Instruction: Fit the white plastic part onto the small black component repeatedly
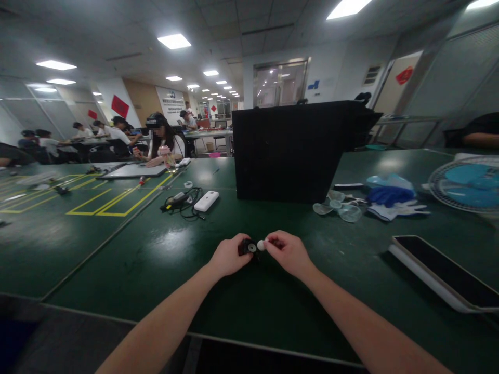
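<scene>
My left hand (231, 255) is closed around a small black part with a pale round centre (251, 249), held above the green table near its front. The exact kind of this part does not show. My right hand (287, 251) pinches a small white rounded piece (261, 245) between thumb and fingertips. That white piece is right beside the black part, on its right side; whether the two touch, I cannot tell. The curled fingers of my right hand hide part of the white piece.
A large black box-like panel (288, 153) stands beyond my hands. To the left are a white power bank-like block (206, 201) and a black cable bundle (181, 201). Rightward lie clear plastic cups (349, 212), gloves (392, 196), a blue fan (468, 182) and a dark-topped tablet-like slab (444, 267).
</scene>
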`<move>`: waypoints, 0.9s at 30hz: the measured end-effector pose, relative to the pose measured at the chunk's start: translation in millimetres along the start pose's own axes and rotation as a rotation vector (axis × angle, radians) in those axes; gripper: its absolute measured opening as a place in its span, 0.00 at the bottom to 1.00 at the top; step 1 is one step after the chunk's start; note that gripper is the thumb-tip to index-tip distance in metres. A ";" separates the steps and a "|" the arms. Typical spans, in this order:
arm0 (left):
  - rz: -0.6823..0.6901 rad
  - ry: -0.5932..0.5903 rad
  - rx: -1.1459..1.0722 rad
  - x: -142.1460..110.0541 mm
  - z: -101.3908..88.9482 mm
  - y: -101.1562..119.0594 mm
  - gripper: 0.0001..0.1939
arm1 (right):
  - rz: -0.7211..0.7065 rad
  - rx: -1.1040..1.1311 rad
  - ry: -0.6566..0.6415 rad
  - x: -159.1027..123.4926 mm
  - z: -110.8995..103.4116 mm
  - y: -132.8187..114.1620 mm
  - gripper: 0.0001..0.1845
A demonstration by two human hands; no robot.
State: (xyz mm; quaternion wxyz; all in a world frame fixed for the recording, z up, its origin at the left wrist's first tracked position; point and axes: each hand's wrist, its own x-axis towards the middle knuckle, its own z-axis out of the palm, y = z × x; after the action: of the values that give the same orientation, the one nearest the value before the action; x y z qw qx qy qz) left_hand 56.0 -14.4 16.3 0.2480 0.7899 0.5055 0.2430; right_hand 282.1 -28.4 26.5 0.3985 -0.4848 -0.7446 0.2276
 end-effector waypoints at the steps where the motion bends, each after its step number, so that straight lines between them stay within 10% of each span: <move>1: 0.006 -0.002 -0.008 -0.1 -0.5 0.2 0.23 | -0.003 -0.016 -0.012 0.0 0.4 -0.5 0.09; 27: 0.000 -0.079 0.005 -5.6 -23.0 -0.7 0.22 | 0.324 -0.211 -0.160 8.1 -18.5 26.6 0.38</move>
State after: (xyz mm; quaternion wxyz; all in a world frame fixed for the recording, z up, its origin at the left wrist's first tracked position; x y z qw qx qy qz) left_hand 38.8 -15.9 32.5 0.2659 0.7995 0.4958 0.2105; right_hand 309.8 -10.6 20.9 0.2433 -0.6178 -0.7058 0.2470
